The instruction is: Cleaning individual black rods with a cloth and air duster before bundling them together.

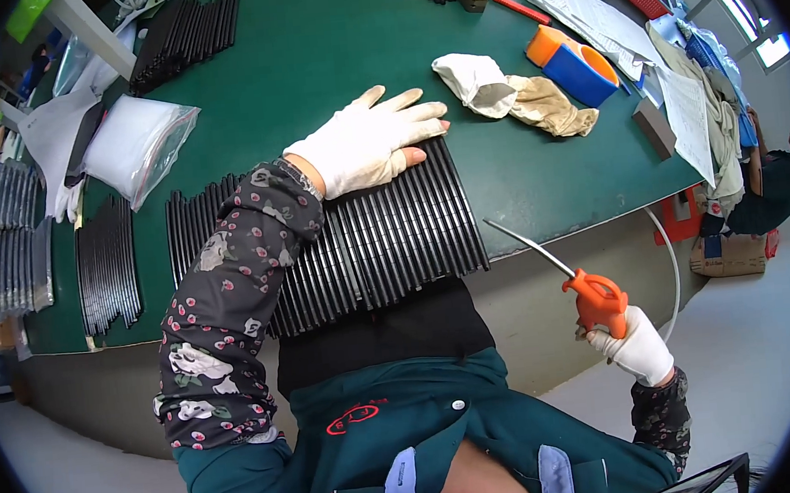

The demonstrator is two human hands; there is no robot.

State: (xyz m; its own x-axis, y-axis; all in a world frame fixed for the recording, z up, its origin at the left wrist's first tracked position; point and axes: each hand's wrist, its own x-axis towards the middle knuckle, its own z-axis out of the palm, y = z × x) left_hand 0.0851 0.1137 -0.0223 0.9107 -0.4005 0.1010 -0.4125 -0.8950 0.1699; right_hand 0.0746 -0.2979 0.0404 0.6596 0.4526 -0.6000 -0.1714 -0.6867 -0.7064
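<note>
My left hand (369, 142), in a white glove with bare thumb and fingertip ends showing, lies flat across the far ends of a row of black rods (394, 237). Its fingers are stretched out and spread. The rods lie side by side, their near ends jutting over the table edge towards my body. To the right, beyond the table edge, my gloved right hand (637, 345) is closed round the handle of an orange air blow gun (600, 302). Its long metal nozzle points up and left at the rods' right end. A white hose (674, 269) hangs behind it.
On the green table (330, 45) lie more black rods (107, 262), a bag of white material (137, 147), crumpled gloves (547, 104), tape rolls (574, 64), a grey block (654, 130) and papers (582, 19). Another person (770, 185) is at the far right, near a cardboard box (729, 255).
</note>
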